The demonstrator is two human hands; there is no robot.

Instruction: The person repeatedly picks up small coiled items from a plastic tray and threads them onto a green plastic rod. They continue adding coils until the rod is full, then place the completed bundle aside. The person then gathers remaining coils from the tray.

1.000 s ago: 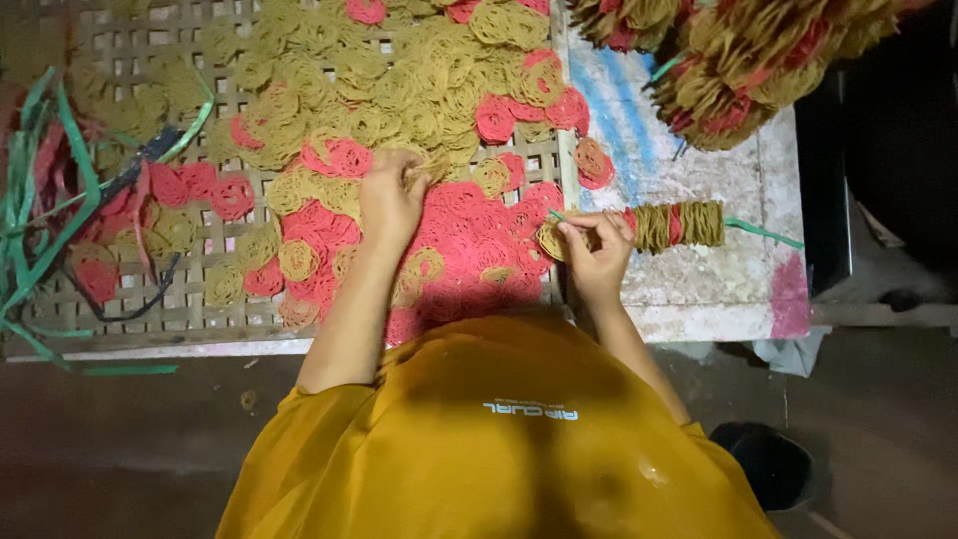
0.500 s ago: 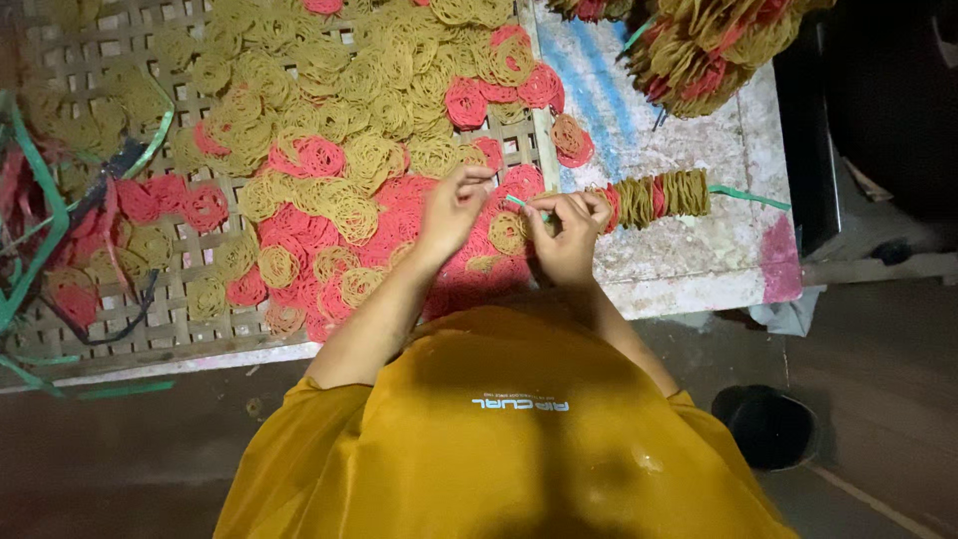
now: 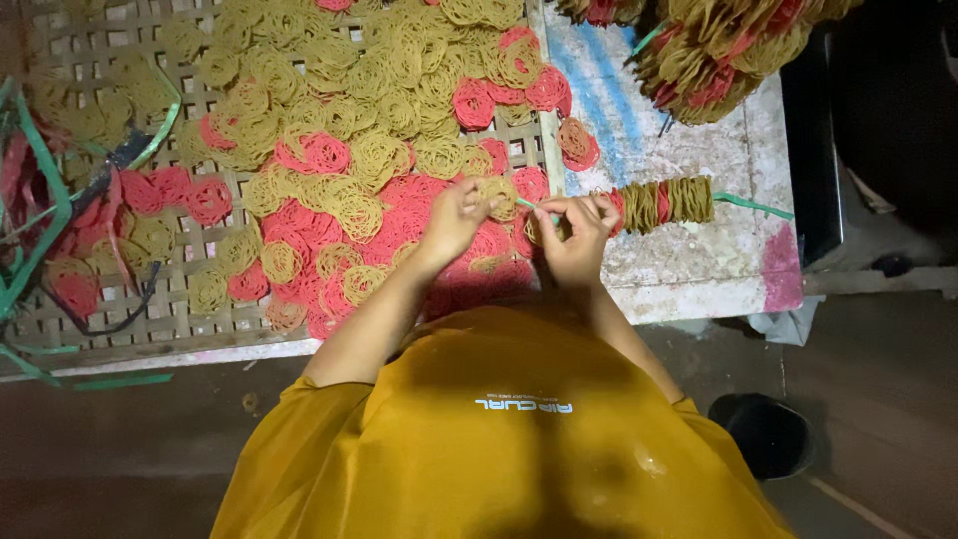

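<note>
— Checking the hands first: what does each one hold?
— Left hand (image 3: 457,212) pinches a yellow noodle ring (image 3: 496,192) between its fingertips. Right hand (image 3: 577,232) is closed on the near end of a green strip (image 3: 743,203), just beside the left.
— Where is the threaded stack?
— Stack of rings (image 3: 664,201) sits on that strip, lying on the white table (image 3: 699,269), touching the right hand.
— Surroundings?
— Loose red and yellow rings cover a lattice tray (image 3: 90,317) to the left.
</note>
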